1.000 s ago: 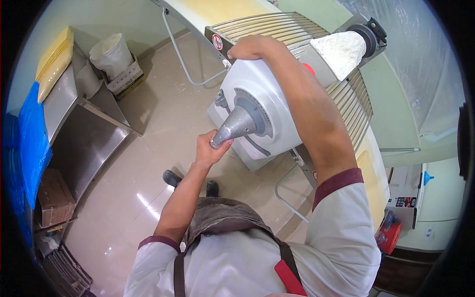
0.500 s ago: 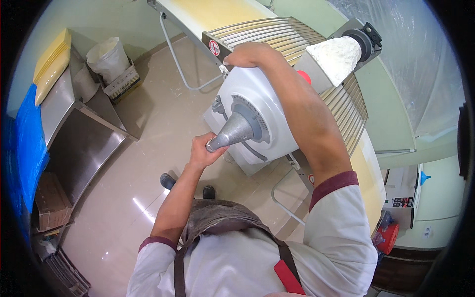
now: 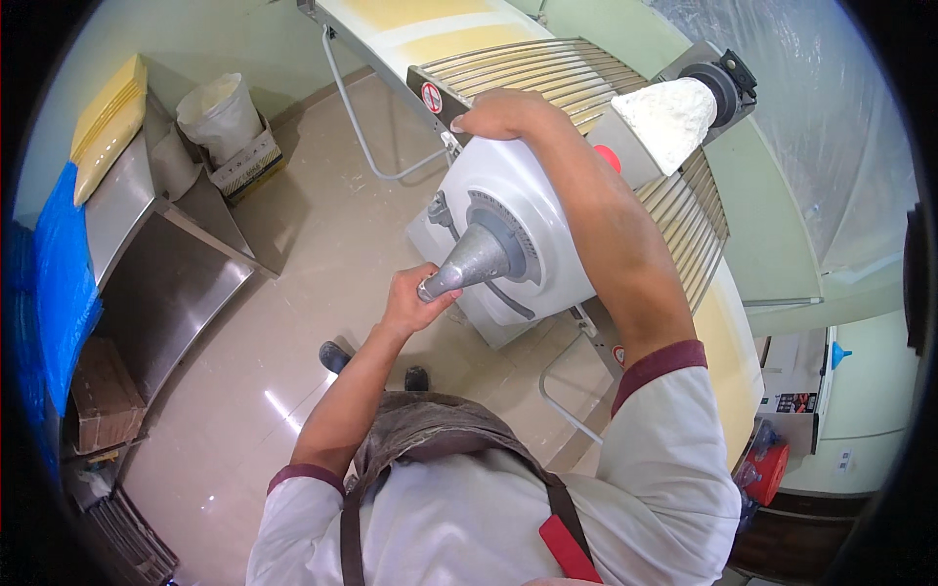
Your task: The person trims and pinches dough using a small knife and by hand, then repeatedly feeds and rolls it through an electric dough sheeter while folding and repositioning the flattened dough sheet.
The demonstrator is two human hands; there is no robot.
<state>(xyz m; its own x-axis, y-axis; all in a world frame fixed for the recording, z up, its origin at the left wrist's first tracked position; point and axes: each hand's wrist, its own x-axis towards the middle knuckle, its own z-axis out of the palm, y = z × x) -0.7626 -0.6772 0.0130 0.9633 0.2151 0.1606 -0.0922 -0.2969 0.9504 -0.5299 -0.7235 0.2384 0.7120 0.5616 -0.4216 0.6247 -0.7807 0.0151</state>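
Note:
A dough sheeter with a white, rounded housing (image 3: pixel 523 176) stands before me. From its round grey dial (image 3: pixel 518 242) a cone-shaped metal lever (image 3: pixel 479 256) sticks out toward me. My left hand (image 3: pixel 415 298) is closed around the lever's narrow end. Over the housing reaches my right arm. My right hand (image 3: pixel 508 112) rests on the far edge, beside the bar guard (image 3: pixel 528 68); its fingers look loosely bent over and are partly hidden. Pale yellow dough (image 3: pixel 459 39) lies on the belt (image 3: pixel 396 37) and continues beyond the guard.
White flour fills a metal hopper (image 3: pixel 630 146) behind my right arm, near a red button (image 3: pixel 608 156). Metal legs (image 3: pixel 362 146) hold the belt up. At left stand a steel table (image 3: pixel 195 313) with a blue sheet (image 3: pixel 63 283) and a white bucket (image 3: pixel 220 117).
The yellow dough on the far left belt has shifted, and a white strip now crosses between two yellow stretches. Both hands keep their places on the machine; the view has shifted slightly.

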